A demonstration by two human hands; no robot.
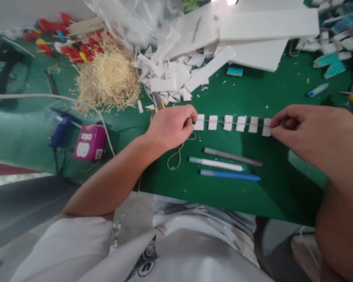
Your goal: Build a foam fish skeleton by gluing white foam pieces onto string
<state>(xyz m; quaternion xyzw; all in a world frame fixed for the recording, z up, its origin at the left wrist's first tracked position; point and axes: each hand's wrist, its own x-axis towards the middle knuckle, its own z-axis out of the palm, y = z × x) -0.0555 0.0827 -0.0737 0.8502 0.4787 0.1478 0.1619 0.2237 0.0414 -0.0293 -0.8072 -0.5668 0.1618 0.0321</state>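
A thin grey cord [219, 122] runs taut between my hands, across a row of several small white foam pieces [241, 123] on the green table. My left hand [173, 124] pinches the cord at the row's left end, beside the leftmost piece [199, 122]. At the other end, my right hand [300, 131] pinches the cord with its fingertips over the edge of the rightmost piece [266, 127]. Slack cord [175, 160] loops on the table below my left hand. I cannot tell whether the cord is fixed to the pieces.
Below the row lie a grey pen [232, 156], a white marker [216, 163] and a blue pen [230, 175]. Foam scraps [170, 74] and a utility knife [158, 101] are behind my left hand. Left are wood sticks [108, 78], a glue gun [60, 127] and a pink power adapter [90, 141].
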